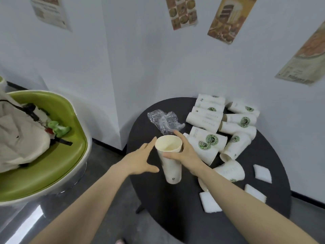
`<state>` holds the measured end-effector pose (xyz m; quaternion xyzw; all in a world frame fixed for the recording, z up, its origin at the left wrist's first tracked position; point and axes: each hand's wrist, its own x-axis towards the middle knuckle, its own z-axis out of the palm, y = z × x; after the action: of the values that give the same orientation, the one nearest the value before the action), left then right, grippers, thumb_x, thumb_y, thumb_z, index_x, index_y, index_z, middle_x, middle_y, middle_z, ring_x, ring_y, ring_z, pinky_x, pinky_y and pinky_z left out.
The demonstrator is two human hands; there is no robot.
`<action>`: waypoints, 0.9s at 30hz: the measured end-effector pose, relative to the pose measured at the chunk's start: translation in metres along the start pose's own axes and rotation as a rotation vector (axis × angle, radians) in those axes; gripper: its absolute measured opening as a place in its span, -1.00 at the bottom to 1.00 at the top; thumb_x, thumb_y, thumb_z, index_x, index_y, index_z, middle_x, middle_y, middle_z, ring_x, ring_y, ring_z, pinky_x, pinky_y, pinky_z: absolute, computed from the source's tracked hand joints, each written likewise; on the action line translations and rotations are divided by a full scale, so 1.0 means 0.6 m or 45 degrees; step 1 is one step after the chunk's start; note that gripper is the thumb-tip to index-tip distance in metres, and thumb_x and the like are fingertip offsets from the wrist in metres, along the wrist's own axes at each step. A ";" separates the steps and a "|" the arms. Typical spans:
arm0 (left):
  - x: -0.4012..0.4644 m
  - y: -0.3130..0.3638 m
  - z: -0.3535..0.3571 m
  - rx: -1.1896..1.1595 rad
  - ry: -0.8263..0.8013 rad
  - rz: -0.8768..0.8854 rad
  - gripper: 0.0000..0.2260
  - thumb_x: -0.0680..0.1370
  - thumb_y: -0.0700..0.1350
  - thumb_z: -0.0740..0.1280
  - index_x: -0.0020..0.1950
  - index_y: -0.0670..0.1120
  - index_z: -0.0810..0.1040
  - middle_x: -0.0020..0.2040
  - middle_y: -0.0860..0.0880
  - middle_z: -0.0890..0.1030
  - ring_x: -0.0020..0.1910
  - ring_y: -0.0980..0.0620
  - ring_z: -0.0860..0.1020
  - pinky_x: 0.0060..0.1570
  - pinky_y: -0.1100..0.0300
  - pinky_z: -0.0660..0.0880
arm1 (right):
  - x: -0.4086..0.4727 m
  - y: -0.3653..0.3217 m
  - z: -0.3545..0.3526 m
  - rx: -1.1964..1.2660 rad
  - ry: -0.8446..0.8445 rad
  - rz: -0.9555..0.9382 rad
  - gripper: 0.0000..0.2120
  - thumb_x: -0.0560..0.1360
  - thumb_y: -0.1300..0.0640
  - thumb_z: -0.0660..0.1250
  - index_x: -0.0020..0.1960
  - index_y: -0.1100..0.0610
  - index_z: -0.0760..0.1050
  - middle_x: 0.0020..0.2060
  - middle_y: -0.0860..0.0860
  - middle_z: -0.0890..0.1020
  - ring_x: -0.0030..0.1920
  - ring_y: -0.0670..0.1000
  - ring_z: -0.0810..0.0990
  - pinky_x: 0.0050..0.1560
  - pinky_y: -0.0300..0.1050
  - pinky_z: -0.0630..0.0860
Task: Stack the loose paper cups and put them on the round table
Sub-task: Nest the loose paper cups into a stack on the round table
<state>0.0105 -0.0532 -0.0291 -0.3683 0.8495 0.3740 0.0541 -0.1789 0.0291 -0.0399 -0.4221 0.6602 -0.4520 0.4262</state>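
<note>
The right forearm [228, 191] hides part of a fallen cup [230, 171].

- The stack of cups [169, 161] held in the right hand [184, 152] is matt white paper, cream inside.
- The loose cups [228, 131], toward 1 o'clock from it, are the same matt paper with green printed logos.
- The round table [158, 199] has a matt black top.
- The wrapper [164, 121] at 12 o'clock is clear, crinkled, glossy plastic.
- The white pads [209, 202] at 4 o'clock look soft and fibrous.
- The green chair [58, 155] at 9 o'clock has a smooth, glossy shell.
- The bag [21, 138] on it is cream cloth.
</note>
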 end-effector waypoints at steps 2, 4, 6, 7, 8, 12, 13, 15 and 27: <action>0.017 0.004 0.000 -0.160 0.015 0.077 0.05 0.37 0.12 0.49 0.51 0.28 -0.30 0.57 0.08 0.05 0.46 0.06 0.27 0.36 0.02 0.35 | -0.005 -0.003 0.009 0.164 0.113 0.067 -0.11 0.25 0.08 0.61 0.45 -0.15 0.23 0.24 -0.26 0.47 0.18 -0.29 0.48 0.03 -0.38 0.49; 0.036 0.009 0.001 -0.270 0.044 0.166 0.08 0.34 0.11 0.52 0.48 0.34 -0.31 0.56 0.17 0.06 0.45 0.10 0.28 0.34 0.07 0.36 | -0.010 0.004 0.018 0.327 0.218 0.133 -0.14 0.30 0.12 0.58 0.46 -0.12 0.22 0.26 -0.15 0.50 0.19 -0.20 0.51 0.06 -0.30 0.53; 0.051 0.018 0.004 -0.342 0.048 0.238 0.09 0.30 0.14 0.53 0.45 0.39 -0.31 0.54 0.22 0.07 0.42 0.11 0.30 0.27 0.11 0.39 | -0.016 0.010 0.026 0.480 0.311 0.199 -0.14 0.32 0.11 0.56 0.49 -0.07 0.19 0.29 -0.03 0.51 0.24 -0.05 0.53 0.23 -0.08 0.51; 0.057 0.026 0.008 -0.361 0.051 0.270 0.10 0.28 0.16 0.53 0.44 0.41 -0.31 0.52 0.22 0.09 0.39 0.11 0.33 0.23 0.13 0.41 | -0.020 0.013 0.028 0.534 0.343 0.220 -0.15 0.34 0.10 0.55 0.50 -0.05 0.17 0.29 0.00 0.50 0.25 -0.01 0.53 0.26 -0.02 0.49; 0.064 0.035 0.012 -0.368 0.064 0.298 0.10 0.26 0.17 0.52 0.43 0.43 -0.30 0.49 0.22 0.13 0.34 0.13 0.36 0.19 0.13 0.43 | -0.024 0.015 0.028 0.567 0.362 0.233 -0.17 0.36 0.11 0.53 0.50 -0.04 0.16 0.30 0.02 0.50 0.25 0.01 0.54 0.26 0.01 0.50; 0.085 0.076 0.023 -0.298 0.194 0.421 0.03 0.27 0.21 0.48 0.42 0.48 -0.26 0.32 0.24 0.26 0.18 0.18 0.43 0.05 0.05 0.50 | -0.051 0.025 -0.007 0.396 0.396 0.219 -0.23 0.45 0.05 0.45 0.53 -0.02 0.10 0.38 -0.04 0.40 0.33 -0.08 0.42 0.27 -0.13 0.43; 0.092 0.083 0.022 -0.275 0.194 0.444 0.02 0.27 0.19 0.46 0.43 0.47 -0.24 0.35 0.22 0.26 0.23 0.14 0.43 0.07 -0.01 0.50 | -0.060 0.028 -0.029 0.287 0.445 0.189 -0.24 0.46 0.01 0.43 0.53 -0.03 0.11 0.40 -0.10 0.36 0.36 -0.15 0.34 0.29 -0.21 0.34; 0.107 0.090 0.019 -0.233 0.157 0.470 0.02 0.27 0.13 0.45 0.43 0.47 -0.24 0.41 0.20 0.25 0.30 0.10 0.40 0.08 -0.06 0.51 | -0.081 0.041 -0.084 0.063 0.638 0.149 -0.29 0.45 0.00 0.43 0.51 -0.03 0.19 0.40 -0.13 0.31 0.36 -0.21 0.27 0.31 -0.25 0.20; 0.171 0.065 0.041 0.060 -0.177 0.408 -0.03 0.32 0.17 0.42 0.36 0.54 -0.30 0.09 0.25 0.30 -0.02 0.15 0.45 -0.14 0.19 0.48 | -0.108 0.158 -0.277 -0.581 0.719 0.619 -0.65 0.46 0.10 0.40 0.14 -0.28 0.49 0.26 -0.15 0.49 0.36 -0.04 0.30 0.36 0.00 0.01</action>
<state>-0.0940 -0.0790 -0.0615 -0.2001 0.9000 0.3823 0.0611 -0.3341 0.1518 -0.0806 -0.1976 0.9141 -0.2785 0.2188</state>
